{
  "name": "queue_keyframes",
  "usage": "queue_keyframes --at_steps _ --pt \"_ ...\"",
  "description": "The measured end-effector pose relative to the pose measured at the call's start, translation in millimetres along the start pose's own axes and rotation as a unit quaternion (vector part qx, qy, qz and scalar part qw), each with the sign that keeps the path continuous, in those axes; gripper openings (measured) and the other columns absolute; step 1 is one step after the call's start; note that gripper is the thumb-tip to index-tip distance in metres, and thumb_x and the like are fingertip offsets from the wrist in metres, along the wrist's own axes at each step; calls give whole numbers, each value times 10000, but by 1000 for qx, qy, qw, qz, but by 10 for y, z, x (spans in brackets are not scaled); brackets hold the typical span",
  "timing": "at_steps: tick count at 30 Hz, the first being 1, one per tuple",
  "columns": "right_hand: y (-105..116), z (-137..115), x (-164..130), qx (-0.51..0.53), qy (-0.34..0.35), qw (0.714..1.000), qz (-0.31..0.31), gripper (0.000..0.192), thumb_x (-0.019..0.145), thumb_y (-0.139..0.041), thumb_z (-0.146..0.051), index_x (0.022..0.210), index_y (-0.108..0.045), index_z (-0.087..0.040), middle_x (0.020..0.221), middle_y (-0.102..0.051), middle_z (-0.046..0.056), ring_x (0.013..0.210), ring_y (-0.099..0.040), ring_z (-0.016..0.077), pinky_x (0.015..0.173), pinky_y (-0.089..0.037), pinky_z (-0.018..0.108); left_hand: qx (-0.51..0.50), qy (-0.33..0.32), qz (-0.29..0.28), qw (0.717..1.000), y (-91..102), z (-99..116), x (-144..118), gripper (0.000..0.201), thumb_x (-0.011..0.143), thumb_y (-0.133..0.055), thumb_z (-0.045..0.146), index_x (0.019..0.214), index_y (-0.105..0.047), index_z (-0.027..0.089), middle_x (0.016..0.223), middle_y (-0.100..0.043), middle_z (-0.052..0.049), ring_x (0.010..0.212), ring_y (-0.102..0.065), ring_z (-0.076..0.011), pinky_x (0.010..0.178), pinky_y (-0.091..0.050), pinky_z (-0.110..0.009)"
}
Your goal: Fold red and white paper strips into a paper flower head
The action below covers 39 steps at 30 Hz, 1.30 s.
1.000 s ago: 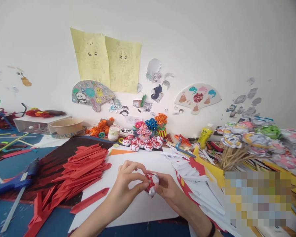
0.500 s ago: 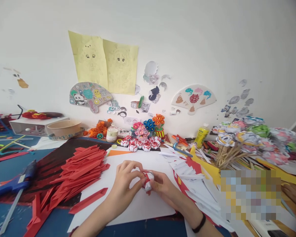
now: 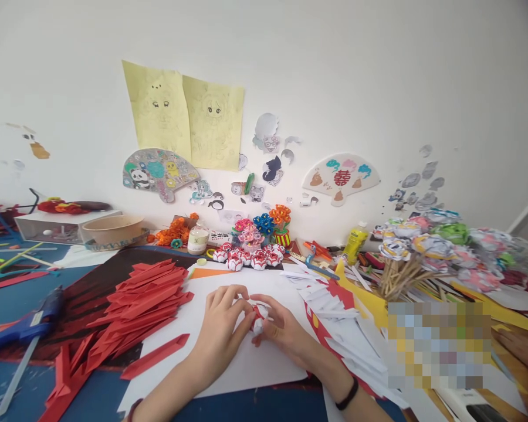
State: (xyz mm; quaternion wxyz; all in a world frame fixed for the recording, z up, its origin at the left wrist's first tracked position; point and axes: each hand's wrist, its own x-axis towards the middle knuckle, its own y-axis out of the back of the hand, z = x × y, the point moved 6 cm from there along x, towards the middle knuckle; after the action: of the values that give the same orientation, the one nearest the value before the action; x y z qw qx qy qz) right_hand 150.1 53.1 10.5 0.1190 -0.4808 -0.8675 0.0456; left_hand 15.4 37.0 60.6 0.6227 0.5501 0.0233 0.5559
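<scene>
Left hand (image 3: 222,319) and right hand (image 3: 281,328) both pinch closed on small red-and-white folded paper ball (image 3: 258,319) above white paper sheet (image 3: 246,369); hard squeeze likely crushes folds, pops tucked pieces loose.

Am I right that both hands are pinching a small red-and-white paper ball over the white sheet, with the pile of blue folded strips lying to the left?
Not quite: the pile of folded strips is red, not blue, as the head view shows. The rest holds: the left hand and right hand pinch the small red-and-white paper ball over the white sheet, pile to the left.
</scene>
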Motion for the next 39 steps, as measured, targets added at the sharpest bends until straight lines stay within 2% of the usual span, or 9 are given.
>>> queue_keyframes --at_steps 5,7,11,16,25,32,39 --pt "-12 -44 11 9 4 1000 -18 397 840 -666 -481 1068 -632 -157 951 -596 64 713 -608 144 696 -496 319 -32 30 9 999 31 -80 17 142 953 -495 287 868 -599 241 1058 -544 -31 989 -467 -223 866 -357 -401" --pt "-5 -53 7 39 4 999 -14 425 861 -633 -499 1123 -612 -165 956 -599 71 720 -606 147 696 -496 322 -39 19 10 999 81 -64 22 111 946 -511 291 888 -596 248 1065 -542 -29 1002 -465 -223 878 -354 -399" --pt "26 -39 -10 68 5 998 5 512 915 -542 -515 1321 -471 -212 857 -610 48 729 -620 169 709 -498 351 -24 -27 -1 999 137 22 8 100 939 -516 283 897 -600 250 1086 -548 -36 1010 -460 -226 857 -362 -380" --pt "12 -38 -5 60 11 998 -7 447 919 -541 -504 1235 -527 -188 883 -608 55 719 -618 163 692 -500 340 10 -40 -10 999 93 29 -7 96 929 -531 284 908 -620 254 1119 -564 -37 1013 -462 -228 842 -364 -375" --pt "4 -60 9 19 14 1000 3 473 883 -577 -538 1187 -562 -176 890 -600 48 705 -603 146 689 -507 322 39 -47 -38 997 95 23 13 140 934 -534 332 904 -663 289 1135 -594 -20 1012 -475 -229 820 -340 -373" --pt "61 -53 8 -34 18 998 52 394 870 -618 -502 1067 -572 -163 950 -612 61 744 -640 155 724 -548 351 103 -84 5 991 134 104 -25 153 914 -500 181 880 -626 259 1092 -625 -15 985 -494 -222 837 -295 -393" --pt "30 -8 6 -21 -18 998 50 437 744 -760 -480 911 -495 -175 842 -605 3 608 -677 151 607 -578 327 205 -162 111 959 98 227 -145 182 899 -469 90 818 -582 207 1007 -689 -11 898 -560 -190 861 -280 -388"
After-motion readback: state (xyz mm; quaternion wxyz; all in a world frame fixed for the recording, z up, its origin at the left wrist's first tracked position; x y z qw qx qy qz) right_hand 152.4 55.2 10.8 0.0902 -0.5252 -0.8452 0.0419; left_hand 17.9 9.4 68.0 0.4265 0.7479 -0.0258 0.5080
